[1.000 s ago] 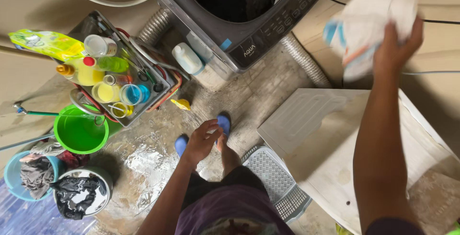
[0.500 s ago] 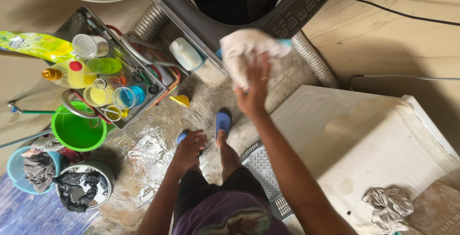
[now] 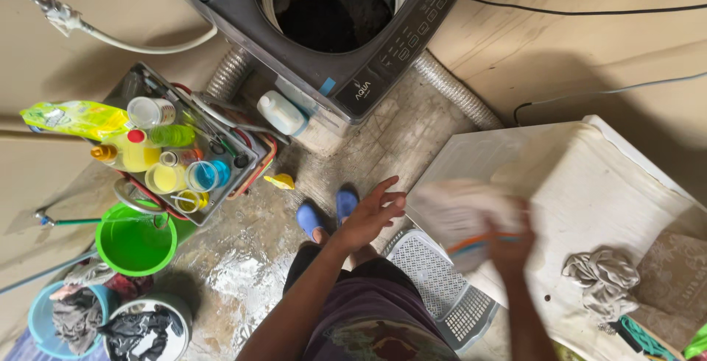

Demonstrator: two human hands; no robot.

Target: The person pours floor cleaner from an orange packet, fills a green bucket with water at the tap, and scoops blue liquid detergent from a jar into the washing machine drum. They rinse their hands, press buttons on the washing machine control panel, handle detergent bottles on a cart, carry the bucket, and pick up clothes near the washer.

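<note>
Both hands are in front of the body: the right hand grips a blurred white cloth with coloured stripes over the near-left edge of the white board, while the left hand is open with spread fingers, holding nothing, above the blue slippers. To handle the cloth well, the free hand should probably join and take one corner, so it spreads flat. Half a second ago the same cloth was up near the washing machine; now it has come down beside the white plastic basket.
</note>
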